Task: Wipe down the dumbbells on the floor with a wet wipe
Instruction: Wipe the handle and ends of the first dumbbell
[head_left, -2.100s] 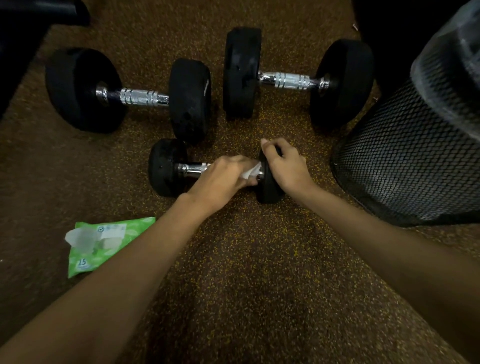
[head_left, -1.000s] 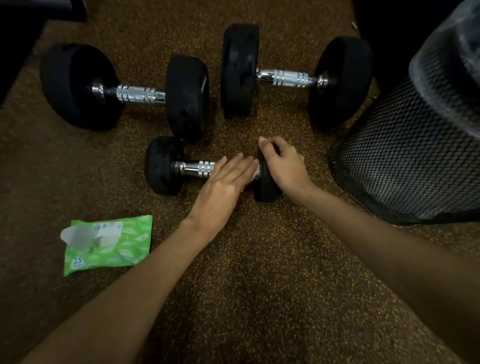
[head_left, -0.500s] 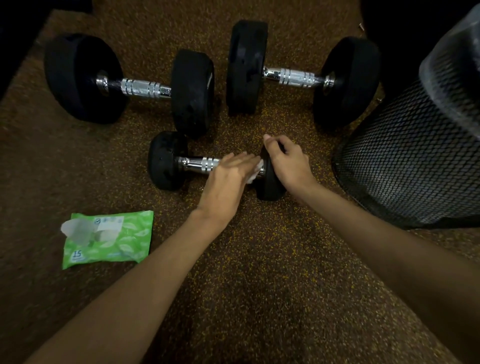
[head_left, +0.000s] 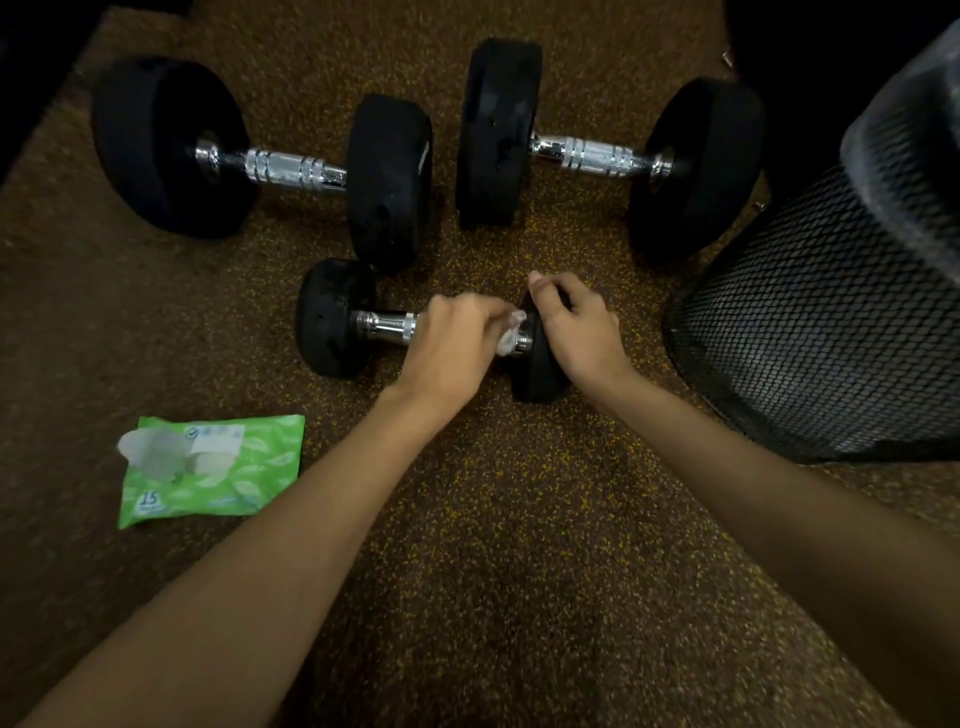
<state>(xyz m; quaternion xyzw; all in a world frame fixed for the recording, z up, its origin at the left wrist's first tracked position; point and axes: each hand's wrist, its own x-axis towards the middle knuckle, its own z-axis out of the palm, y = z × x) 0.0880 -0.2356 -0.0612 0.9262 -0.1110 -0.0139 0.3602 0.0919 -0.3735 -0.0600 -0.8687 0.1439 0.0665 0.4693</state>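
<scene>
A small black dumbbell (head_left: 332, 317) with a chrome handle lies on the floor in front of me. My left hand (head_left: 452, 353) grips a white wet wipe (head_left: 508, 335) around the right part of its handle. My right hand (head_left: 576, 327) holds the dumbbell's right weight head, fingers curled over its top. Two larger dumbbells lie behind: one at the left (head_left: 291, 169), one at the right (head_left: 592, 153). Most of the wipe is hidden under my left hand.
A green wet-wipe pack (head_left: 218, 475) lies on the speckled brown floor (head_left: 519, 571) at the left, a wipe sticking out of its opening. A black mesh bin (head_left: 810, 332) stands close at the right. Dark objects fill the far corners.
My left hand, flat over the handle a second ago, has curled round it with the wipe and shifted slightly right. My right hand stays on the weight head.
</scene>
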